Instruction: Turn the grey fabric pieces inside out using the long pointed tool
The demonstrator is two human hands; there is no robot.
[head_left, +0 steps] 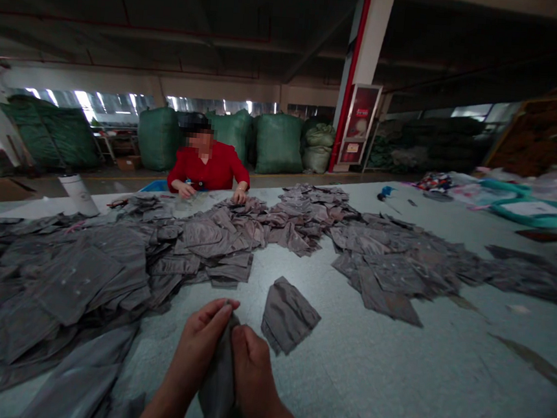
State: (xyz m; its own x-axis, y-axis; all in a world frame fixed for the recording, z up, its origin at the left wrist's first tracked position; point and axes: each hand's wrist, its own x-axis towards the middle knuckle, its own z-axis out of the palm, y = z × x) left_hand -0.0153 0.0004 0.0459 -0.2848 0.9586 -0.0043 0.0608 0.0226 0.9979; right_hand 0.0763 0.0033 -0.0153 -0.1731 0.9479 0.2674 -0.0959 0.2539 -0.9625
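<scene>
My left hand [201, 345] and my right hand [252, 369] are both closed in a pinch on one grey fabric piece [219, 386], held upright between them near the table's front edge. Just beyond my right hand a small stack of grey fabric pieces [289, 315] lies flat on the pale table [391, 375]. A large heap of the same grey pieces [72, 282] spreads to my left.
More grey fabric piles [390, 264] cover the table's middle and right. A person in a red top [208, 167] sits at the far side, hands on the fabric. A white cup [79, 193] stands far left. Green sacks [277, 142] line the back wall.
</scene>
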